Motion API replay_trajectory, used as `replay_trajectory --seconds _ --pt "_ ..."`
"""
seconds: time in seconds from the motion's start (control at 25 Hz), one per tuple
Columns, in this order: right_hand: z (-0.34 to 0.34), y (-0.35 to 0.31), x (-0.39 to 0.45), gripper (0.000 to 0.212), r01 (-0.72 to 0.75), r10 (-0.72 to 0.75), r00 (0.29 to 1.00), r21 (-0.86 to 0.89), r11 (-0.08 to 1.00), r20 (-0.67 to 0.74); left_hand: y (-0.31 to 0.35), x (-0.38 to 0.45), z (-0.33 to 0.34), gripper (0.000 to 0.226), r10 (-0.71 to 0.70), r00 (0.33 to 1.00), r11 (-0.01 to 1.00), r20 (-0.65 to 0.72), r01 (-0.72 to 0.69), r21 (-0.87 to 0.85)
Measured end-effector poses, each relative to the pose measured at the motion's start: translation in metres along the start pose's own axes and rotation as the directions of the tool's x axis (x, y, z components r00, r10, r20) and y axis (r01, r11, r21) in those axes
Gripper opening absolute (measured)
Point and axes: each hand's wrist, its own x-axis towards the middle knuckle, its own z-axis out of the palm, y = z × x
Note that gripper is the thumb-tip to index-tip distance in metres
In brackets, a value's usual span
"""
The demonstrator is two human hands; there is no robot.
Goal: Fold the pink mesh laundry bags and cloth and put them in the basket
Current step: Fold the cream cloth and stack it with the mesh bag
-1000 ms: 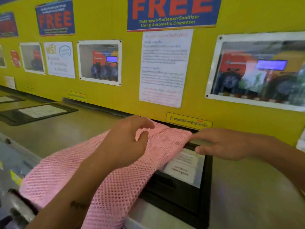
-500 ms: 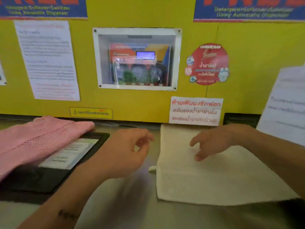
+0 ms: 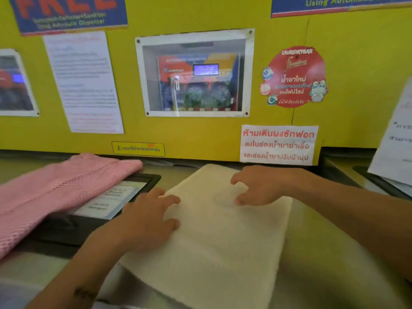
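- The cream cloth (image 3: 214,237) lies flat on the grey counter (image 3: 316,253), its far edge near the yellow wall (image 3: 200,134); bare counter on its right.
- The left hand (image 3: 145,221) presses the cloth's left edge, fingers spread and holding nothing.
- The right hand (image 3: 258,186) rests on the far part, fingers curled, not gripping.
- One pink mesh bag (image 3: 55,192) lies at the left, over a black panel (image 3: 89,224).

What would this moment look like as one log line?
left hand: flat on cream cloth | right hand: fingertips on cloth | pink mesh bag: lying left, untouched
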Motion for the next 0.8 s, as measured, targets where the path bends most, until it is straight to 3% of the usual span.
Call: replay_trajectory --seconds 0.12,0.2,0.32,0.44,0.56,0.64,0.8 --pt "0.026 -0.011 0.036 0.074 -0.092 0.093 0.996 0.049 0.995 -0.008 -0.029 -0.009 0.006 0.057 -0.141 0.986 0.988 -0.084 0.146 0.047" --pt "0.047 -0.022 0.053 0.063 -0.083 0.094 0.988 0.089 0.993 -0.124 -0.042 -0.014 0.010 0.055 -0.164 0.977 0.985 -0.137 0.170 0.033" --pt "0.065 -0.038 0.065 0.043 -0.013 0.046 0.919 0.087 0.996 -0.392 -0.058 -0.018 0.007 0.046 -0.091 0.965 0.995 -0.247 0.080 -0.055" --pt "0.058 -0.060 0.074 0.029 0.071 -0.013 0.876 0.103 0.992 -0.482 -0.079 -0.022 -0.008 0.043 0.040 0.932 0.997 -0.361 -0.061 -0.046" --pt "0.017 -0.098 0.077 0.024 0.126 -0.030 0.815 0.127 0.984 -0.579 -0.115 -0.029 -0.037 0.043 0.078 0.860 0.995 -0.505 -0.096 -0.010" --pt "-0.025 -0.137 0.076 0.034 0.118 -0.061 0.758 0.045 0.992 -0.650 -0.145 -0.039 -0.063 0.043 0.083 0.789 0.995 -0.609 -0.100 0.006" --pt "-0.081 -0.228 0.103 0.025 0.180 -0.160 0.539 -0.073 0.981 -0.827 -0.226 -0.065 -0.106 0.039 -0.035 0.691 0.999 -0.722 -0.002 -0.051"
